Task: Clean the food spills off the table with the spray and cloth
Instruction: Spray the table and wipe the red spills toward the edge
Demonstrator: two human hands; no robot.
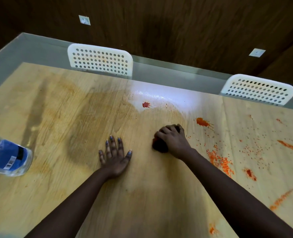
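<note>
My right hand [172,140] is curled tight around a dark, bunched cloth [159,146], pressing it down on the table [142,194]. My left hand [114,158] lies flat beside it, fingers spread and holding nothing, bracing me against the wood.

The clear bottle with the blue label [8,156] lies well off beyond my left hand, near the table's edge; I take it to be the spray, though I can't make out a nozzle.

Most of the mess sits on the far side of my right hand from the left. A patch of orange crumbs [220,160] lies just past my right wrist, and an orange splat [202,122] sits just ahead of my knuckles. A small red spot [146,104] is further forward, between the lines of my two hands. More streaks and specks [288,146] trail well out past the crumbs. Out beyond my left hand the wood looks darker and damp, as if wiped.

To do this stroke well, I think I should keep my weight on the flat left hand and draw the cloth inward over the splat, gathering rather than pushing it outward, where it would smear. The crumbs want a cupped, sweeping pull so they don't scatter. The cloth looks soiled, so I'd fold it to a fresh face before the red spot.
</note>
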